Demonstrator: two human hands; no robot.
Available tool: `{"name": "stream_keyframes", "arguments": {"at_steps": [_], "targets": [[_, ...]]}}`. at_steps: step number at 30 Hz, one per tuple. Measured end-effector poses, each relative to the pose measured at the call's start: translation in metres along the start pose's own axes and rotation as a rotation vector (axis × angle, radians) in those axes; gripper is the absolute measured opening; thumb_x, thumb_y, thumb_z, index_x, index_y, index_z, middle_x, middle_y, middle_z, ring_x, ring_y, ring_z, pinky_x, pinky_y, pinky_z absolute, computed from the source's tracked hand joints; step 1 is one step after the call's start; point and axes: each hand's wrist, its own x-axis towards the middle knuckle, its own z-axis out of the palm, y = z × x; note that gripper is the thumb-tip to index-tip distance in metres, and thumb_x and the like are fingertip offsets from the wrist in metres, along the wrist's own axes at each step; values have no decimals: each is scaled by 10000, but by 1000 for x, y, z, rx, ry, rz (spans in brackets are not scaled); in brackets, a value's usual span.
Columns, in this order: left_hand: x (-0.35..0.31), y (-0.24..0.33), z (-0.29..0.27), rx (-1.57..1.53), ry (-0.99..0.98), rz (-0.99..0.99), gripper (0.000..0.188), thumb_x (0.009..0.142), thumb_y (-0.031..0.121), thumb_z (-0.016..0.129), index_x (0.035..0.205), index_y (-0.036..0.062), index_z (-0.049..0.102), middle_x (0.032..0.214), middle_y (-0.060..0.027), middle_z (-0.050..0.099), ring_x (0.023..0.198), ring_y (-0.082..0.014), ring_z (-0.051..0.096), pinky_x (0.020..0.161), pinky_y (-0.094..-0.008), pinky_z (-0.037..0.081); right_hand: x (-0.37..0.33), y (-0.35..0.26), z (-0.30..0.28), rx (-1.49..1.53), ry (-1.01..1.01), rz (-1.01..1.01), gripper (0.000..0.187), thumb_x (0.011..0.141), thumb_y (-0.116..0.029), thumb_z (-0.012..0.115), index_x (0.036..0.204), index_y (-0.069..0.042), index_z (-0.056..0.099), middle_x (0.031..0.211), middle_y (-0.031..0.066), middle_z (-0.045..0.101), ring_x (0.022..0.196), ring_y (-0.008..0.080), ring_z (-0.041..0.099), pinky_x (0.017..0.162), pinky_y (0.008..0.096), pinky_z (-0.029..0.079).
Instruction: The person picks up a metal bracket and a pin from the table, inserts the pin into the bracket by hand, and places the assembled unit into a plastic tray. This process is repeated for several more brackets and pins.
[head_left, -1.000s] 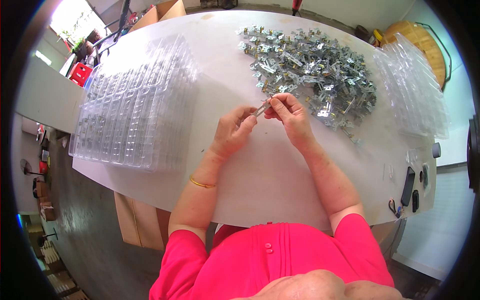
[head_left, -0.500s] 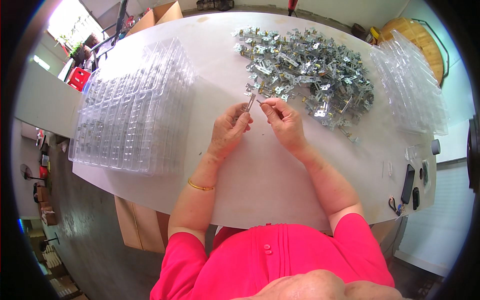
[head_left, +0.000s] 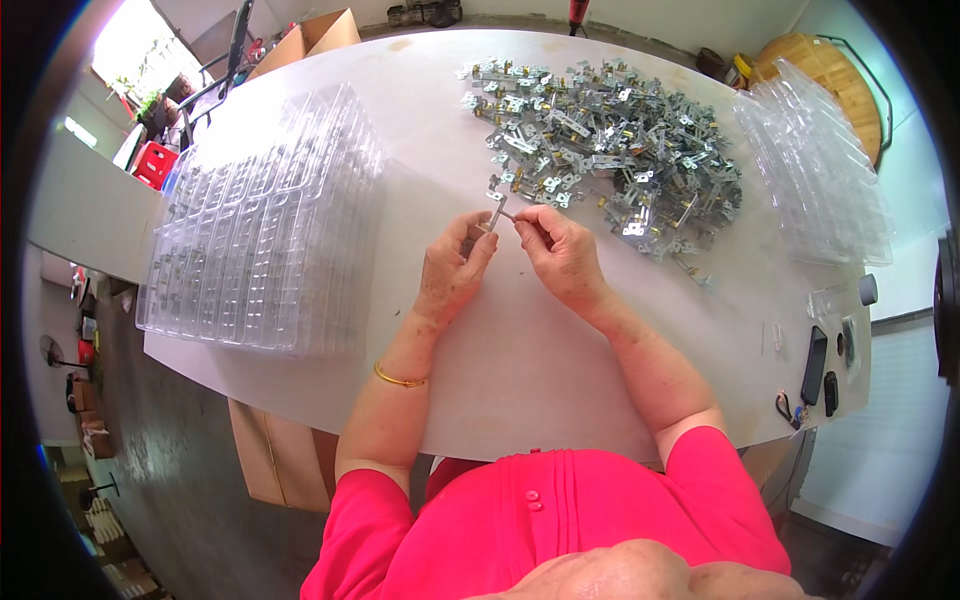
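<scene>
My left hand pinches a slim silvery metal bracket between thumb and fingers, its upper end sticking out beyond them. Close on its right, my right hand grips a small thin dark metal piece whose tip points at the bracket. The tip looks to be at or touching the bracket; the exact contact is too small to make out. Just past both hands spreads a large heap of similar metal parts, some with brass-coloured bits.
Stacked clear plastic trays with small parts stand at the left. More clear trays lie at the right. A black phone, a black key-fob-like item and a small grey cap sit near the table's right edge.
The bracket in my left hand has turned so its edge shows more. The thin piece in my right hand has come up against or very near it.
</scene>
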Motion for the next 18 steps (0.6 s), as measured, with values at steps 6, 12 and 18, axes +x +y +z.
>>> {"name": "stream_keyframes", "arguments": {"at_steps": [6, 12, 18], "targets": [[-2, -1, 4, 92, 4, 75, 288, 949, 99, 649, 1214, -6, 606, 854, -34, 661, 733, -92, 617, 649, -246, 509, -3, -1, 1, -89, -49, -52, 57, 931, -114, 646, 944, -59, 639, 771, 158, 660, 608, 282, 637, 559, 367, 482], [0, 2, 5, 130, 14, 92, 291, 948, 99, 654, 1214, -9, 607, 856, -44, 666, 729, -106, 622, 652, -249, 507, 0, 4, 1, -54, -9, -18, 63, 931, -115, 643, 946, -54, 633, 708, 164, 628, 587, 314, 613, 559, 371, 477], [-2, 0, 4, 137, 18, 74, 292, 948, 90, 648, 1216, -18, 604, 851, -46, 665, 734, -100, 619, 655, -246, 507, 0, 3, 3, 19, -48, 18, 68, 932, -114, 642, 937, -47, 635, 678, 147, 622, 560, 281, 598, 545, 358, 462]]}}
